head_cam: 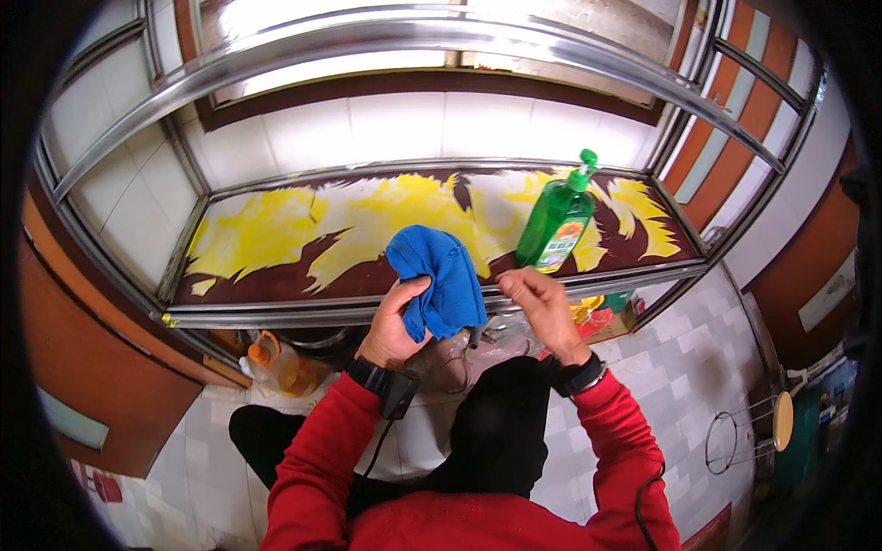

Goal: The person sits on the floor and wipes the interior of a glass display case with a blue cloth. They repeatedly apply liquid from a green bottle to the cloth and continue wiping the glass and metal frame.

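Note:
My left hand (398,318) grips a folded blue cloth (446,282), which stands up above the fingers in front of a metal-framed shelf. The shelf top (358,279) is dark brown with a worn yellow and white pattern. To the right, my right hand (544,306) is raised at the shelf's front edge with its fingers curled in; whether something small is between them I cannot tell. Just behind it a green pump bottle (557,224) of clear green liquid stands on the shelf, its label bearing writing. Both wrists wear black bands.
A metal rail (441,34) curves across above the shelf. Below the shelf are a plastic jug (293,372) with an orange cap and handle, and plastic bags (451,365). A round-topped stool (783,421) is on the tiled floor at right. Brown doors flank both sides.

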{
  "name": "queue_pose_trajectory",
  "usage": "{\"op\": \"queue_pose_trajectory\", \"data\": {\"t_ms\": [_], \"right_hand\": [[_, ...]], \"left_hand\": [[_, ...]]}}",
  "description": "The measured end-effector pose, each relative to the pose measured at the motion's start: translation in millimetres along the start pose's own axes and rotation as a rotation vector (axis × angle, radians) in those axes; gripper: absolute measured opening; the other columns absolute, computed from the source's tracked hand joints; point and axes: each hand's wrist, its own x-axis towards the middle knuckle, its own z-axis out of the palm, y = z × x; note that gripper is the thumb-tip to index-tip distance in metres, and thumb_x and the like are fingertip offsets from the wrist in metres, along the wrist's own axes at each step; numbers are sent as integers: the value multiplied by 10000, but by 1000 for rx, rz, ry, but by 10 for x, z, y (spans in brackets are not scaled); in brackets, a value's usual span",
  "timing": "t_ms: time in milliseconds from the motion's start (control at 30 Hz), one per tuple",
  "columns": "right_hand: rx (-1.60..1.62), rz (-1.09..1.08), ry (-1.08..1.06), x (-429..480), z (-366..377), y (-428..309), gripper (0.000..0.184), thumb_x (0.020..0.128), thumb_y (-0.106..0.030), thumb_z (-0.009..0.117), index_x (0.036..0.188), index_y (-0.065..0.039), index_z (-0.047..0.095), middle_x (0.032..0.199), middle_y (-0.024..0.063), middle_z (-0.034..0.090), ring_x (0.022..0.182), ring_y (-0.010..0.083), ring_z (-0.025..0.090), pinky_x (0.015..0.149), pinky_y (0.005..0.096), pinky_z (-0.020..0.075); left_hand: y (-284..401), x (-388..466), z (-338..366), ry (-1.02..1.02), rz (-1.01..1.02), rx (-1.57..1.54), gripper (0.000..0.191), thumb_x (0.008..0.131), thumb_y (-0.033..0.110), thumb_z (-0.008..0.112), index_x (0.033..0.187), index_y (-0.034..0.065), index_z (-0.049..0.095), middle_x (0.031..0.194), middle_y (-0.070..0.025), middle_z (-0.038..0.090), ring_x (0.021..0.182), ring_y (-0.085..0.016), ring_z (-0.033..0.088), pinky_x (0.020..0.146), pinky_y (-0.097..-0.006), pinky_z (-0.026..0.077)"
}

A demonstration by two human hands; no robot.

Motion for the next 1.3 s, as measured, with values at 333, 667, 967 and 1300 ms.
{"op": "queue_pose_trajectory", "data": {"t_ms": [333, 667, 967, 1300], "right_hand": [[655, 377, -343, -292, 1319, 166, 300, 1026, -256, 651, 1183, -6, 701, 1031, 9, 711, 890, 78, 615, 811, 239, 496], [745, 492, -401, -427, 2409, 450, 207, 1008, -214, 654, 1135, -55, 687, 977, -34, 665, 858, 43, 605, 725, 205, 471], [936, 720, -349, -446, 3176, 578, 212, 1005, -219, 656, 1146, -62, 656, 1043, 23, 686, 933, 133, 658, 818, 324, 551], [845, 722, -429, -292, 3673, 460, 291, 1010, -235, 645, 1226, -41, 629, 1056, 74, 696, 908, 170, 671, 796, 329, 564]], "left_hand": [[445, -1059, -604, 281, 11, 181, 417, 952, 109, 636, 1360, 60, 568, 1265, -84, 668, 1143, -245, 664, 1006, -420, 538], [601, -1813, -1271, 584, 34, 170, 342, 930, 93, 686, 1263, 72, 613, 1134, -82, 707, 955, -238, 715, 774, -384, 606], [889, -2140, -1610, 697, 68, 244, 325, 980, 192, 639, 1276, 60, 614, 1141, -79, 726, 940, -211, 723, 783, -335, 598], [1364, -2229, -1733, 820, 352, 197, 306, 932, 73, 680, 1233, 36, 637, 1106, -97, 719, 928, -239, 719, 799, -363, 615]]}}
